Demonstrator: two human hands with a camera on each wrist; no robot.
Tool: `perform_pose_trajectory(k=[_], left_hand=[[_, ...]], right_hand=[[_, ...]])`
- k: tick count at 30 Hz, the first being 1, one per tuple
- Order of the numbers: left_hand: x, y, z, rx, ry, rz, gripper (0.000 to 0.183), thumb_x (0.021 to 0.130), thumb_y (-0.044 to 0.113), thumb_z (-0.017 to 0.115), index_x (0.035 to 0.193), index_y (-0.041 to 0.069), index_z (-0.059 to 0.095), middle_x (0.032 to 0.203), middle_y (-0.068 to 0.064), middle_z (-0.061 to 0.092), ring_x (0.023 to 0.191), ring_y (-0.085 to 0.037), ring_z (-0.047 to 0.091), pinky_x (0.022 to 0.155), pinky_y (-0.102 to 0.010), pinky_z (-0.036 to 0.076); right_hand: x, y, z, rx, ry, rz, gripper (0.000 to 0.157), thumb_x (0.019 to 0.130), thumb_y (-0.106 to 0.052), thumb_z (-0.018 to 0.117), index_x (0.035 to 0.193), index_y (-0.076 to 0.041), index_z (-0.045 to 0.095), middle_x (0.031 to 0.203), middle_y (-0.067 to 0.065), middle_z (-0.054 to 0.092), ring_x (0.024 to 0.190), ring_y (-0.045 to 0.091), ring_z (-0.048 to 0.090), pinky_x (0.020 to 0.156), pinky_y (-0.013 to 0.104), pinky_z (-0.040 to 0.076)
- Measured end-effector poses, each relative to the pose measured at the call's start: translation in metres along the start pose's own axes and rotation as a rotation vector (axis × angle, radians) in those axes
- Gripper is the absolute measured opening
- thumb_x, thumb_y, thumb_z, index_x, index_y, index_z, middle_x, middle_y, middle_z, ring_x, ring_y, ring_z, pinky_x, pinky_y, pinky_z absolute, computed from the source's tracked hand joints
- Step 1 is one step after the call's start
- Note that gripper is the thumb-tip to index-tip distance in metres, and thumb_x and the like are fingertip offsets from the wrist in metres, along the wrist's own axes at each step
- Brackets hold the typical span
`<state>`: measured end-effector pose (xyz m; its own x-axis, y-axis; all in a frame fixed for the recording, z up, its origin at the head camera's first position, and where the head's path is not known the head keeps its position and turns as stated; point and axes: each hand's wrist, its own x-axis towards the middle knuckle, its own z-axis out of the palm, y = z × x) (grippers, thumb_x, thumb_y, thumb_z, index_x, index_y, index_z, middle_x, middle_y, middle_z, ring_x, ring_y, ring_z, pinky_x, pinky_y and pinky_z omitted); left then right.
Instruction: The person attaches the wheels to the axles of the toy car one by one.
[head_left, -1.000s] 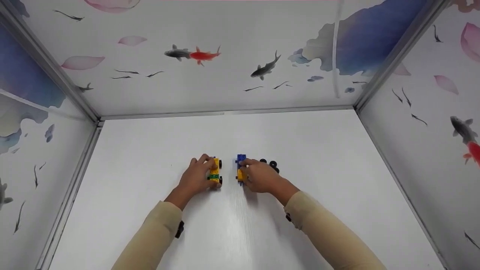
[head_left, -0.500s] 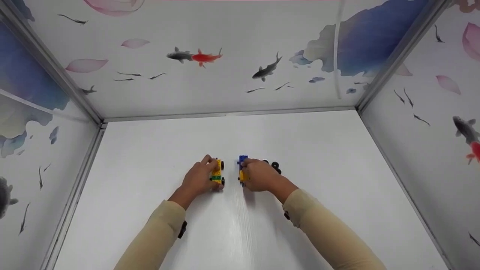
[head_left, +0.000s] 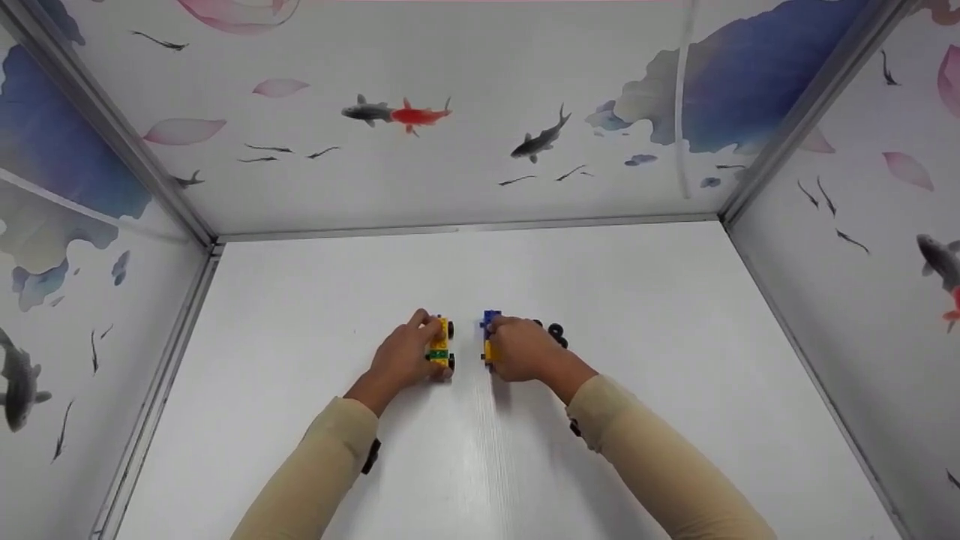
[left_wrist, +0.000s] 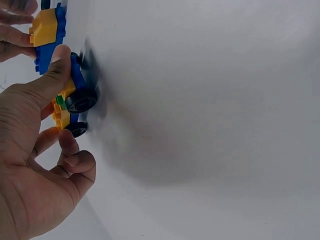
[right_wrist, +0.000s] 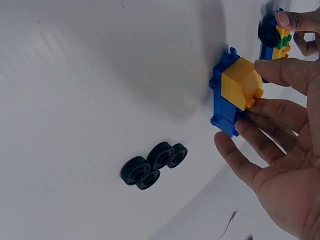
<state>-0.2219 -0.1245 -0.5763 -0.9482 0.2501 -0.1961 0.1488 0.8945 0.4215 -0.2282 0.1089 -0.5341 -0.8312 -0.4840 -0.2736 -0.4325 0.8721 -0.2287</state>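
My left hand (head_left: 403, 352) grips a small toy brick car (head_left: 440, 342) by its two ends. The car has yellow and green bricks on top, a blue base and black wheels, clearest in the left wrist view. Just right of it, my right hand (head_left: 526, 349) holds a blue toy car base (right_wrist: 226, 112) without wheels. A sloped yellow brick (right_wrist: 241, 82) sits on one end of that base. In the right wrist view the thumb lies at the yellow brick and other fingers at its far side. A short gap separates the two toys.
Several loose black wheels (right_wrist: 135, 171) lie close together on the white table (head_left: 615, 300), right of and partly behind my right hand in the head view. Printed panels (head_left: 450, 172) wall the table at the back and both sides.
The whole head view has shifted slightly, so everything appears a little further right. Both hands keep their holds, and the two toys stay side by side, about as far apart as before.
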Motion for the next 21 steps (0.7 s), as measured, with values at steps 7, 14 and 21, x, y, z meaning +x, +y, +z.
perform_pose_trajectory(k=[7,14,21], left_hand=[[-0.003,0.003,-0.001,0.018,-0.006,0.001,0.064,0.089,0.039,0.095,0.14,0.02,0.061,0.159,-0.006,0.049,0.128,-0.034,0.061,0.112,-0.053,0.058],[-0.005,0.006,0.003,0.008,0.004,-0.017,0.068,0.089,0.04,0.095,0.146,0.021,0.061,0.163,-0.004,0.049,0.134,-0.033,0.057,0.111,-0.052,0.059],[-0.008,0.012,-0.001,-0.003,0.008,-0.01,0.07,0.089,0.038,0.095,0.148,0.021,0.062,0.163,-0.004,0.047,0.135,-0.034,0.047,0.11,-0.051,0.06]], right_hand=[[0.002,0.001,-0.001,0.001,-0.008,-0.013,0.036,0.096,-0.02,0.08,0.127,-0.001,0.08,0.147,0.012,0.07,0.123,0.031,0.073,0.111,0.046,0.062],[0.002,0.0,-0.003,0.021,-0.037,0.021,0.036,0.095,-0.022,0.083,0.125,-0.003,0.08,0.145,0.011,0.07,0.109,0.026,0.071,0.105,0.045,0.065],[0.004,-0.002,-0.003,0.014,-0.054,0.026,0.032,0.094,-0.02,0.083,0.122,-0.005,0.081,0.142,0.01,0.07,0.108,0.026,0.069,0.105,0.045,0.064]])
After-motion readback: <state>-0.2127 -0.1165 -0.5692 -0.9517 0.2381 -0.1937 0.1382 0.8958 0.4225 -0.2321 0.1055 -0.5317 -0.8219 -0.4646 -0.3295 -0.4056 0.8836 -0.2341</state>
